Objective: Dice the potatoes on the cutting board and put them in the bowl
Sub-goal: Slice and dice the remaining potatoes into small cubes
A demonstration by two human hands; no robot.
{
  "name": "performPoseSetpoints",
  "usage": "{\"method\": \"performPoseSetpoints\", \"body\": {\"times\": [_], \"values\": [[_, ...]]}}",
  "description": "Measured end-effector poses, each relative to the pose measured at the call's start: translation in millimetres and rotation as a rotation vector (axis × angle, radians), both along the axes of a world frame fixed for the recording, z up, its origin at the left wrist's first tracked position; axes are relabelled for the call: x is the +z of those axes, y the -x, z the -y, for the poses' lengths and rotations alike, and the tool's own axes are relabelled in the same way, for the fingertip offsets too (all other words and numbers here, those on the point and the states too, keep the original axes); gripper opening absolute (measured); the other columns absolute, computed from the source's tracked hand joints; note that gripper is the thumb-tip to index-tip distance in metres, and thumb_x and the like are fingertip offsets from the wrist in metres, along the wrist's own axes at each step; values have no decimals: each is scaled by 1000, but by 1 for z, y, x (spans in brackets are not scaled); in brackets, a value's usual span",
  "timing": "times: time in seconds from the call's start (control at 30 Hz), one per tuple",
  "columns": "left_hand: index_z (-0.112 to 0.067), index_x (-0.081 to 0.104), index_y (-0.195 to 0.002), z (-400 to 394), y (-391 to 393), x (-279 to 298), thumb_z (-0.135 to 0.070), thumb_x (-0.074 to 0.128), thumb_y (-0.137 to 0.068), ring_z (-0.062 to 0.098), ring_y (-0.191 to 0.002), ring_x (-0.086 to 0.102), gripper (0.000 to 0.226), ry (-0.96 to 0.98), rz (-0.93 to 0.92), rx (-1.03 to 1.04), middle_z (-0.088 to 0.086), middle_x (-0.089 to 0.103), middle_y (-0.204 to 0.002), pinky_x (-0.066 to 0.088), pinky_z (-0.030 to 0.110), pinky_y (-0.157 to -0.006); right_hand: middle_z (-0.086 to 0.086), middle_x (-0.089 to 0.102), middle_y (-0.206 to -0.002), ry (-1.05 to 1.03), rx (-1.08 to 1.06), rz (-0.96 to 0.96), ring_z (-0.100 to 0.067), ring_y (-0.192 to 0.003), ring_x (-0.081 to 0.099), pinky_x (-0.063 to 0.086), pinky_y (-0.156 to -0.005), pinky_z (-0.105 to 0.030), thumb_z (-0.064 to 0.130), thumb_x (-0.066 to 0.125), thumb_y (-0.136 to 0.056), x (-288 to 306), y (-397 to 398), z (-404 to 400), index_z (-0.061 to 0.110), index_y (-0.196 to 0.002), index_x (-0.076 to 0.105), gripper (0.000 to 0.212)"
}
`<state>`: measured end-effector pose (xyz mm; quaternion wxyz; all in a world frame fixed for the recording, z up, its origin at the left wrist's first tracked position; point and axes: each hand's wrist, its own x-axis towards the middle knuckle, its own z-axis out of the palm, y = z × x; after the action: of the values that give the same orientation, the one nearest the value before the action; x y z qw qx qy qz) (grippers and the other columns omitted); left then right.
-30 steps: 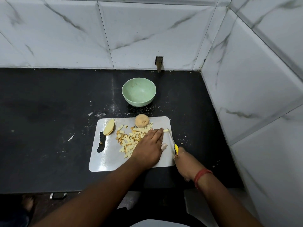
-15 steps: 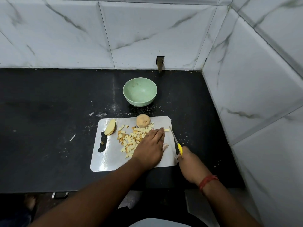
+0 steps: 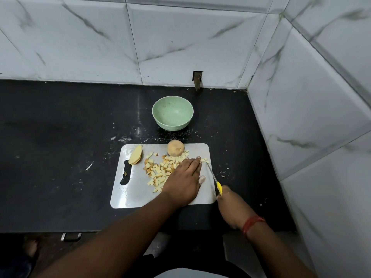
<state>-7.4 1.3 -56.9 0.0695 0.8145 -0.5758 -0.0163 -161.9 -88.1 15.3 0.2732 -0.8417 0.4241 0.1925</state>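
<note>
Pale-yellow potato cubes [image 3: 158, 171] heaped on cutting board [image 3: 130, 195]; some brown-edged.

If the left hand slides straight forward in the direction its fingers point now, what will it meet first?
Probably the few potato cubes lying just past the fingertips of the left hand, near the far right corner of the cutting board. Beyond them is the board's edge, then bare black counter.

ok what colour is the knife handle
Yellow. The knife handle shows in the head view, sticking out above the right hand that grips it.

one bowl [image 3: 172, 113], one knife [image 3: 214, 180], two hands [image 3: 183, 182]
</note>
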Motion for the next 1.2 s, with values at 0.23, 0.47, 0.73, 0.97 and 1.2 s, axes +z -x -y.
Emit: {"method": "performPoseSetpoints", "body": {"times": [0.23, 0.47, 0.73, 0.97, 1.2], "values": [[-1, 55, -144, -5, 2, 7, -47, 32, -106, 29, -140, 49, 63, 72, 113, 11, 14, 56, -147, 29, 43, -122, -16, 62, -110, 16, 9, 21, -24, -85, 59, 41, -71, -30, 10, 37, -99, 8, -18, 0, 4, -131, 37, 32], [-3, 50, -149, -10, -5, 2, -52, 24, -108, 30, -144, 41, 69, 27, 100, 3, 10, 50, -153, 25, 44, -126, -10, 49, -99, -49, 62, 27, -25, -89, 49, 41, -78, -31, 13, 37, -100, 8, -25, 2, 2, -127, 43, 30], [-9, 34, -159, -11, -6, -1, -56, 12, -107, 27, -154, 24, 73, -25, 71, 27, 7, 35, -165, 12, 43, -129, 0, 42, -73, -8, 40, -74, -11, -59, 42, 28, -49, -24, 14, 36, -101, -2, -4, -12, 11, -115, 39, 15], [-9, 41, -156, -12, -5, 0, -55, 17, -108, 28, -152, 29, 70, 20, 107, 4, 8, 40, -162, 13, 45, -128, -12, 59, -96, -47, -61, 83, -26, -79, 60, 44, -63, -31, 14, 34, -101, 7, -7, -12, 8, -115, 43, 17], [-7, 47, -152, -13, -6, 0, -54, 23, -108, 28, -148, 35, 69, 36, 97, 11, 9, 48, -155, 18, 48, -127, -12, 56, -95, -36, -69, 102, -27, -81, 59, 46, -65, -33, 15, 34, -102, 14, -14, -11, 8, -120, 42, 21]]}}
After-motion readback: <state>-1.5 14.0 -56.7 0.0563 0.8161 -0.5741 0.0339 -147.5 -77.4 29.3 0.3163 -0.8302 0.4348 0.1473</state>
